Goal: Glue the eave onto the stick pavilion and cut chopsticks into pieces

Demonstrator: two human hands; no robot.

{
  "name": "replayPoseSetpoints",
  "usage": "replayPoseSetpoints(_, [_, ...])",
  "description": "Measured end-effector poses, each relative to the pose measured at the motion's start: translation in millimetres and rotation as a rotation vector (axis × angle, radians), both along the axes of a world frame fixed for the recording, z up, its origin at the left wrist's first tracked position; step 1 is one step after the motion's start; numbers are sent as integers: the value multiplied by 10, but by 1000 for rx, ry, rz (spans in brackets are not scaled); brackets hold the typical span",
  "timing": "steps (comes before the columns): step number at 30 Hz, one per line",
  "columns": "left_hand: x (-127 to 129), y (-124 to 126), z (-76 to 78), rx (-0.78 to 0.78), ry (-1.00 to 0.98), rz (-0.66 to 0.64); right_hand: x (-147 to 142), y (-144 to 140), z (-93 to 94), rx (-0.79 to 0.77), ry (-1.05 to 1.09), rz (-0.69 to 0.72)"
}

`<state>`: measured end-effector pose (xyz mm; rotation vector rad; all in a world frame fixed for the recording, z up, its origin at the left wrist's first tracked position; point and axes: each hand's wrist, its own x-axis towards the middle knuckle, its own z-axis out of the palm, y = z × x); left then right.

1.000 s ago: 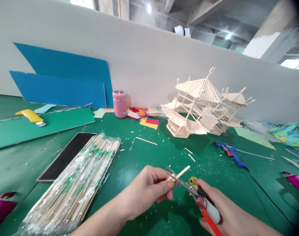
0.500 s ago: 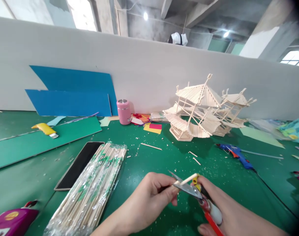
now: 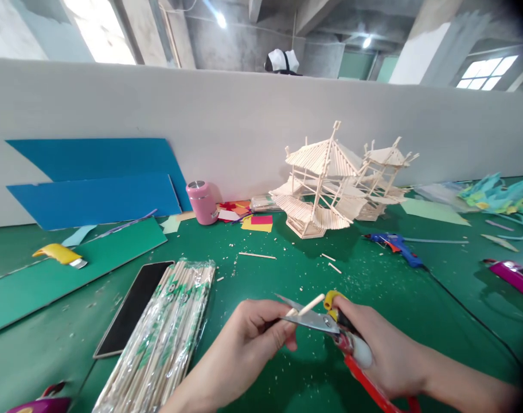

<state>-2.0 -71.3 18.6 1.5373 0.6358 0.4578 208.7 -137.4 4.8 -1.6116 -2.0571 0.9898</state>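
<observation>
My left hand [image 3: 250, 338] pinches a short pale wooden stick [image 3: 307, 305] that points up and to the right. My right hand [image 3: 388, 355] grips red-handled scissors [image 3: 351, 350] with a yellow part near the pivot. The metal blades [image 3: 307, 318] lie across the stick just beside my left fingertips. Both hands hover low over the green cutting mat [image 3: 373, 287], near its front edge.
A plastic-wrapped bundle of wooden sticks [image 3: 164, 338] lies left of my hands beside a dark phone [image 3: 135, 307]. Behind stand a stick-built pavilion model [image 3: 334, 183], a pink cup [image 3: 200, 202] and blue boards [image 3: 93, 183]. A blue glue gun [image 3: 394, 248] with cable lies right; a yellow knife [image 3: 59, 254] far left.
The view has shifted so the scene sits slightly left and lower. My hands stay together on the stick and scissors, and the blades remain against the stick.
</observation>
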Motion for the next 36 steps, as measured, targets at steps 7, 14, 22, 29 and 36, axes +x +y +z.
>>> replayPoseSetpoints(7, [34, 16, -24, 37, 25, 16, 14, -12, -176, 15, 45, -22])
replayPoseSetpoints(14, [68, 31, -81, 74, 114, 119, -38, -3, -288, -74, 184, -186])
replayPoseSetpoints(22, [162, -29, -181, 621, 178, 274, -187, -70, -360, -250, 367, -328])
replayPoseSetpoints(29, [146, -39, -380, 1363, 252, 369, -299, -143, -491, -165, 403, -350])
replayPoseSetpoints(36, [88, -31, -355, 1563, 458, 345, -375, -207, -571, -373, 801, -411])
